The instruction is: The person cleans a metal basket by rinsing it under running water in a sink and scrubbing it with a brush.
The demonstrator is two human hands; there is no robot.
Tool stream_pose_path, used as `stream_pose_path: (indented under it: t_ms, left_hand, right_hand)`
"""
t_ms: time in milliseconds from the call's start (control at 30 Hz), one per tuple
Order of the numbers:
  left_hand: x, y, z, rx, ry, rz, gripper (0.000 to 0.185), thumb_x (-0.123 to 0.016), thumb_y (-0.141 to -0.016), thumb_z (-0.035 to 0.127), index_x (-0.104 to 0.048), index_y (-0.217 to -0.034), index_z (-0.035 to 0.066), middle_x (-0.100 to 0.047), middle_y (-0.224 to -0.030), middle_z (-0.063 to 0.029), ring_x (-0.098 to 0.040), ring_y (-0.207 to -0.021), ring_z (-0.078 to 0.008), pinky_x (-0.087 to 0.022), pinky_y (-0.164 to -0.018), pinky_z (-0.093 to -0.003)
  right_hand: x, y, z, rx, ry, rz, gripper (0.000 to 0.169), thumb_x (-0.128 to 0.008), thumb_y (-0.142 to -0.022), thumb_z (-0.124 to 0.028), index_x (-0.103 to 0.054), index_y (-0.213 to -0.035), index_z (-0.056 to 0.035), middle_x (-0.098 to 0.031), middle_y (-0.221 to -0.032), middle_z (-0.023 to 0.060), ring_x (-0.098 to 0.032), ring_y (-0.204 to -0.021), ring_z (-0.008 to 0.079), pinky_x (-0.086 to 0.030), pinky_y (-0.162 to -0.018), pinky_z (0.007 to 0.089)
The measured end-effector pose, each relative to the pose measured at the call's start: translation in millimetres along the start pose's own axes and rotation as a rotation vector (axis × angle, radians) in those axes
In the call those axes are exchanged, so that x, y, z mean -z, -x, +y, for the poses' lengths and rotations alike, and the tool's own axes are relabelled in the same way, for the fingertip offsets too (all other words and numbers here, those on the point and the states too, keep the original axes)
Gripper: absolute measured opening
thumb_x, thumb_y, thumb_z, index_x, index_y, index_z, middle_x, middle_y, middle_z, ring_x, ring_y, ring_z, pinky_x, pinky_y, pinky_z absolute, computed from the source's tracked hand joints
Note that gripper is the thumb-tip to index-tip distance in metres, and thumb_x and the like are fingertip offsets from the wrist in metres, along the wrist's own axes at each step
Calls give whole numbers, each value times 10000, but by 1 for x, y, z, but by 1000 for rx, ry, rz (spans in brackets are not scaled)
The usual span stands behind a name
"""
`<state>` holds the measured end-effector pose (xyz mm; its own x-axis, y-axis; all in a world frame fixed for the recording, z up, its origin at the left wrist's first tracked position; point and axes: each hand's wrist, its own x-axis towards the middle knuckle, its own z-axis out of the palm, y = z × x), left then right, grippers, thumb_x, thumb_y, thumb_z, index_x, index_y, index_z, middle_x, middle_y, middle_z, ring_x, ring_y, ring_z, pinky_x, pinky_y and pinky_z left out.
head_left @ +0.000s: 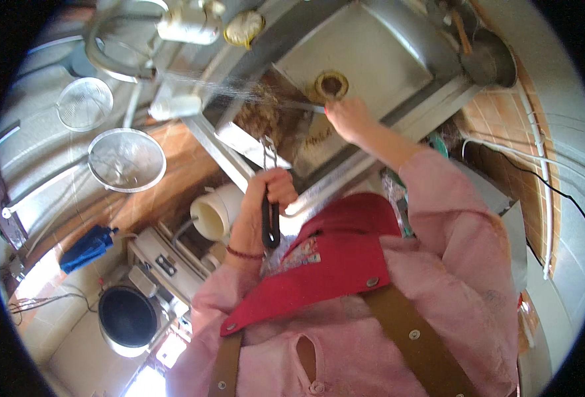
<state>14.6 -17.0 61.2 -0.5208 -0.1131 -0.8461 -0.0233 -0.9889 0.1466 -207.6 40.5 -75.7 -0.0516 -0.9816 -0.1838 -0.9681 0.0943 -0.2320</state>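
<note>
My left hand grips the black loop handle of a metal utensil; its wire shank meets a bright metal side in the sink. Wet brown matter lies beyond that side, though I cannot tell what it is. Over the steel sink, my right hand is closed on the end of a thin metal strip that points left. The strip's far end is lost in spray. A round drain shows just past the right hand. Water sprays from the left across the brown matter.
A curved tap stands at the upper left. Two round mesh strainers, one smaller and one larger, hang at left. A metal pan sits at the upper right. Lower left are a cream container and a dark-topped round pot.
</note>
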Motion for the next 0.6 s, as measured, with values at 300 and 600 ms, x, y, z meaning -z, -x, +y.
stream_pose_path:
  t_ms: [300, 600]
  left_hand:
    - [0, -6, -6, -33, 31, 5, 299, -440, -893, 57, -364, -614, 131, -309, -509, 53, -278, -401, -49, -235, -433, -229]
    - [14, -24, -1, -152, -186, 70, 178, -455, -963, 161, -447, -1033, -3, -376, -624, 11, -332, -448, -76, -322, -471, -261]
  right_hand:
    - [6, -15, 14, 11, 0, -53, 291, -489, -923, -309, -623, -961, -54, -665, -769, 96, -673, -691, 262, -534, -576, 408]
    - [15, -19, 26, -186, -225, -114, 392, -460, -932, -422, -529, -974, -38, -654, -783, 163, -654, -741, 335, -503, -634, 454]
